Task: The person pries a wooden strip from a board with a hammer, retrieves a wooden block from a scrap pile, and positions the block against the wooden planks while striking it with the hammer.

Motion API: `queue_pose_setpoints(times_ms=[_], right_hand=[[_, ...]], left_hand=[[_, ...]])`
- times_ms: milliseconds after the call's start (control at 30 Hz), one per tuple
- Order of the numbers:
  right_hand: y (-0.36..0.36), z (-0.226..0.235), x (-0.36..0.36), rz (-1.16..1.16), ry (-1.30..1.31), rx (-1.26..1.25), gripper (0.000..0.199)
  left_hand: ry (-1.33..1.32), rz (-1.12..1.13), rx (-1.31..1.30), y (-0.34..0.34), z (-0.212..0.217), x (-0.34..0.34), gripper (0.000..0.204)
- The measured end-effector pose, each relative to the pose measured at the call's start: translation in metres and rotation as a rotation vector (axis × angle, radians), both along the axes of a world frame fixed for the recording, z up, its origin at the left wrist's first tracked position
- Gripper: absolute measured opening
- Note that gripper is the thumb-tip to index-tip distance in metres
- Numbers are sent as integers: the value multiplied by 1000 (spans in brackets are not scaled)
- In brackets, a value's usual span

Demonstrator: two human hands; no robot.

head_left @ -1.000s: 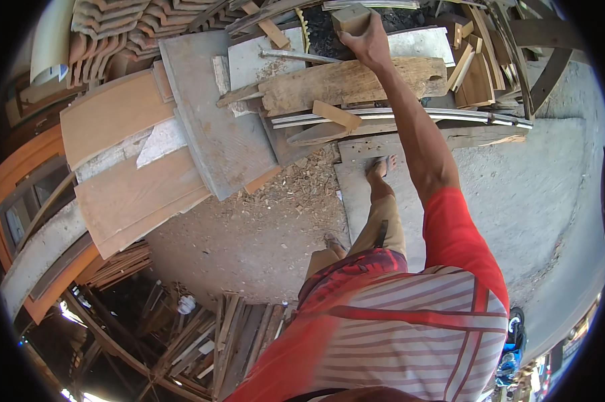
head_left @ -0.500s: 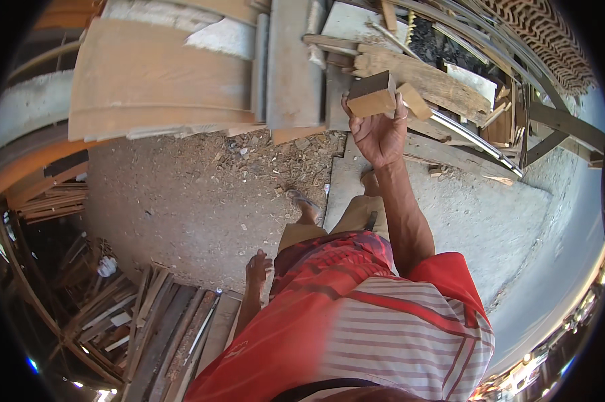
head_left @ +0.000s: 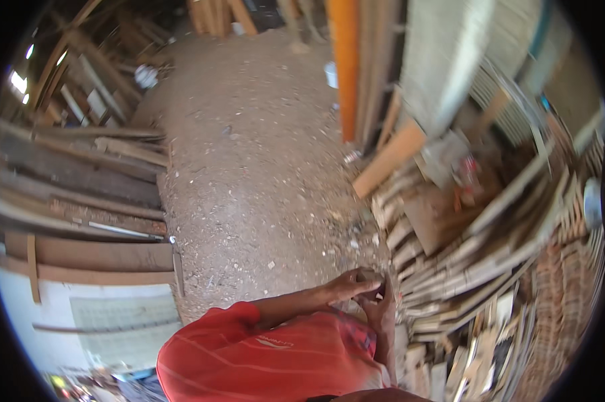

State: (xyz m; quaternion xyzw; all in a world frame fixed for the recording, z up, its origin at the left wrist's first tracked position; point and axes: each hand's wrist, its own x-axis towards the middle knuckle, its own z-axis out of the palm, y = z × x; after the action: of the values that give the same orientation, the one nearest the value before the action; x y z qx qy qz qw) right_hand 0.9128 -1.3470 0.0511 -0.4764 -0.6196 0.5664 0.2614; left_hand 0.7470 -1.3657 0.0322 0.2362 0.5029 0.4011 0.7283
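Observation:
My left hand point(head_left: 346, 287) reaches across the front of my red shirt, its fingers curled. Close against it is my right hand point(head_left: 379, 309), raised from below with its fingers closed. Between the two hands I see part of a small wooden block point(head_left: 368, 274), its upper side dull and brownish. Fingers and shadow hide most of the block, and motion blurs its edges. Both hands are low in the view, above the littered dirt floor point(head_left: 269, 167).
Stacked planks point(head_left: 81, 181) lie along the left side. At the right stand piled wooden strips point(head_left: 463, 281) and an orange-brown board point(head_left: 389, 157) leaning outward. A tall orange post point(head_left: 343, 67) rises at the far side. A white panel point(head_left: 41, 321) is at the lower left.
The view has swung left, from the board pile to a dirt passage between stacks. My right hand has come down with the block from its raised position, and my left hand has joined it.

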Motion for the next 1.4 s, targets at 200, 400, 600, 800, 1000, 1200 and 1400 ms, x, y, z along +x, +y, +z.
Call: queue_pose_setpoints(times_ms=[200,400,600,800,1000,1200,1400], right_hand=[[95,-23,-85,22,-30,-154,55],[251,-27,-249,182,-215,80,27],[390,41,-472,590,-160,256,26],[479,23,-685,693,-212,449,27],[572,-136,-759,758,-418,429,18],[788,-288,-715,1275,-670,265,22],[879,-257,-777,195,254,-1216,27]], left_hand=[[461,19,157,62,-5,-144,50],[1246,-132,373,18,-184,-365,40],[1074,-188,-717,-174,-226,-459,35],[1035,-355,-848,-139,-204,-546,32],[1340,114,-831,33,-266,-718,26],[895,937,-348,322,-171,-900,36],[722,1179,-29,473,-128,-976,34]])
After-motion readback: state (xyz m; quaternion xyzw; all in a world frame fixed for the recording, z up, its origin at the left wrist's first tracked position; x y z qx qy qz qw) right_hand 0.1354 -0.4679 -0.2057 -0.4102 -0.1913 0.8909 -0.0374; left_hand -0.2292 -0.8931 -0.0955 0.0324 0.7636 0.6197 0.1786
